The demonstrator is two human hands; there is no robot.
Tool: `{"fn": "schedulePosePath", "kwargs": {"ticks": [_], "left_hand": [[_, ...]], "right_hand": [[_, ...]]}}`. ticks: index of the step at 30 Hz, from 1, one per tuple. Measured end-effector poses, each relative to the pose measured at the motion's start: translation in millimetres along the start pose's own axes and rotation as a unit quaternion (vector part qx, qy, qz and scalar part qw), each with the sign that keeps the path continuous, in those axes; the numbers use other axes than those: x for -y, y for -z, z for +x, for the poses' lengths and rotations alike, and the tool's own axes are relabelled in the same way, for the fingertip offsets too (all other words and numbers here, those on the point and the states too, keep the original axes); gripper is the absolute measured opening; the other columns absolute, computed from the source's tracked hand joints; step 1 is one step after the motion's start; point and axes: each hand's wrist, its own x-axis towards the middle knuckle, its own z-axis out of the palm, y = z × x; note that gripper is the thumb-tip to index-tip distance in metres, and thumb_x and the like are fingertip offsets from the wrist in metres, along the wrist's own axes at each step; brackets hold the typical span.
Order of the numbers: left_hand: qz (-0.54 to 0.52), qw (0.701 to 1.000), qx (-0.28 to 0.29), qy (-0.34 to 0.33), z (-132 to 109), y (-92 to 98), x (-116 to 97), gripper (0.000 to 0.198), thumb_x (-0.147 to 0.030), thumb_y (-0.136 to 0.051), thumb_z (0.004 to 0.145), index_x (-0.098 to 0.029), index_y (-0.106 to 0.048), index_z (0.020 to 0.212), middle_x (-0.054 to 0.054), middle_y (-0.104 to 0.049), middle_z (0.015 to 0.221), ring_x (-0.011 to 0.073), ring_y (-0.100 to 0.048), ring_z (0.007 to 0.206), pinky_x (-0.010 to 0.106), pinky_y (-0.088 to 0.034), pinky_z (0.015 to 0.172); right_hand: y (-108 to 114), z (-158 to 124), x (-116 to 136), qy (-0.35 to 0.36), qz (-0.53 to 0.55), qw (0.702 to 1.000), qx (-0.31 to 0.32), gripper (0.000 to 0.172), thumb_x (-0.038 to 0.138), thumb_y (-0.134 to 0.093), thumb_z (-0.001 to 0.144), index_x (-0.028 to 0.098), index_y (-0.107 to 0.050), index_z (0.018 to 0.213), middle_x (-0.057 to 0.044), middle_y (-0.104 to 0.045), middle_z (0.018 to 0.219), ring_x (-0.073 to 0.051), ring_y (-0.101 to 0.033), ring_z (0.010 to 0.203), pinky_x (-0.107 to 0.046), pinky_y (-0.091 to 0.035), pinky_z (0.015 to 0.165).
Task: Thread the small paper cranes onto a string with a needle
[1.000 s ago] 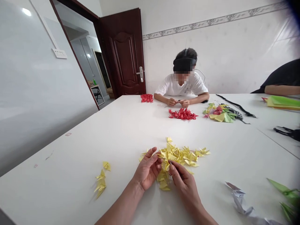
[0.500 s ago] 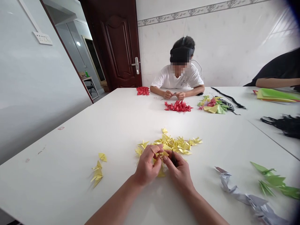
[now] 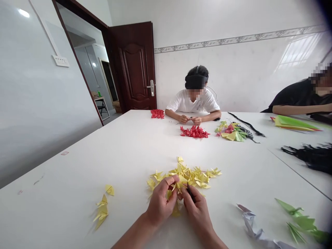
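Observation:
A yellow folded paper crane (image 3: 178, 186) is pinched between my two hands, in front of a pile of similar yellow cranes (image 3: 193, 174). My left hand (image 3: 162, 197) is closed on its left side, fingers curled around the paper. From the right, my right hand (image 3: 196, 204) touches the crane with thumb and fingertips. A dark pointed tool (image 3: 190, 193) is tucked in that same hand with its tip up; its kind is not clear. More yellow paper lies beneath the hands, partly hidden by them.
Several yellow cranes (image 3: 102, 211) lie to the left. Grey-white cranes (image 3: 250, 221) and green cranes (image 3: 302, 219) are at the right front. Across the white table (image 3: 124, 148), a person (image 3: 193, 98) handles something small behind red cranes (image 3: 194, 131). Black cords (image 3: 311, 155) lie at right.
The camera view has tilted up, so the scene sits lower in the picture. Both hands remain together at the crane, whose angle between the fingers has shifted slightly.

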Motion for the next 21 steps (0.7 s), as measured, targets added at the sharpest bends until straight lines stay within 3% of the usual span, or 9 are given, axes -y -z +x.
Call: {"fn": "schedulePosePath", "kwargs": {"ticks": [3,6,11,14,17,21], "left_hand": [[0.003,0.999,-0.037,0.001,1.2,1.7,3.5,0.027,-0.021,-0.050,0.085,-0.020,-0.056,0.111,0.010,-0.064,0.109,0.0198,-0.061,0.102,0.033,-0.052,0.086],[0.003,0.997,-0.072,-0.001,2.9,2.7,4.9,0.025,-0.021,-0.052,0.084,-0.019,-0.058,0.108,0.010,-0.065,0.107,0.0202,-0.061,0.101,0.033,-0.052,0.085],[-0.004,0.994,-0.110,0.018,4.2,1.3,6.2,0.022,-0.021,-0.053,0.083,-0.020,-0.060,0.103,0.008,-0.065,0.105,0.0188,-0.061,0.100,0.032,-0.051,0.087],[-0.023,0.992,-0.117,0.050,4.8,-0.2,6.6,0.026,-0.020,-0.054,0.081,-0.019,-0.058,0.107,0.008,-0.064,0.107,0.0181,-0.061,0.101,0.033,-0.049,0.090],[-0.048,0.989,-0.121,0.067,5.3,-1.3,6.1,0.028,-0.019,-0.057,0.079,-0.018,-0.056,0.108,0.008,-0.064,0.109,0.0186,-0.060,0.104,0.034,-0.049,0.092],[-0.047,0.992,-0.105,0.056,4.4,-1.9,5.2,0.034,-0.019,-0.056,0.079,-0.020,-0.054,0.113,0.008,-0.064,0.111,0.0188,-0.060,0.104,0.034,-0.050,0.089]], "right_hand": [[1.1,-1.9,-2.0,-0.027,0.034,0.999,0.002,0.049,0.057,-0.048,0.082,0.015,-0.065,0.100,0.001,-0.052,0.059,-0.010,-0.040,0.044,-0.022,-0.035,0.040],[4.2,-1.7,-8.9,-0.051,0.037,0.998,0.006,0.055,0.058,-0.045,0.083,0.015,-0.062,0.112,0.001,-0.052,0.062,-0.011,-0.041,0.045,-0.022,-0.034,0.040],[5.5,-0.8,-17.7,0.001,-0.021,1.000,-0.015,0.050,0.058,-0.053,0.078,0.016,-0.062,0.104,-0.005,-0.064,0.074,-0.015,-0.055,0.055,-0.024,-0.043,0.046],[5.1,-1.0,-16.1,0.015,-0.050,0.999,-0.005,0.043,0.054,-0.055,0.078,0.016,-0.063,0.097,-0.009,-0.068,0.083,-0.019,-0.062,0.070,-0.027,-0.050,0.058],[5.0,-1.1,-13.4,0.033,-0.064,0.997,0.028,0.040,0.049,-0.060,0.076,0.015,-0.064,0.097,-0.011,-0.069,0.090,-0.023,-0.064,0.082,-0.032,-0.053,0.071],[5.4,-0.8,-12.3,0.037,-0.086,0.995,0.022,0.040,0.048,-0.060,0.076,0.016,-0.066,0.098,-0.012,-0.071,0.095,-0.025,-0.066,0.084,-0.033,-0.054,0.072]]}}
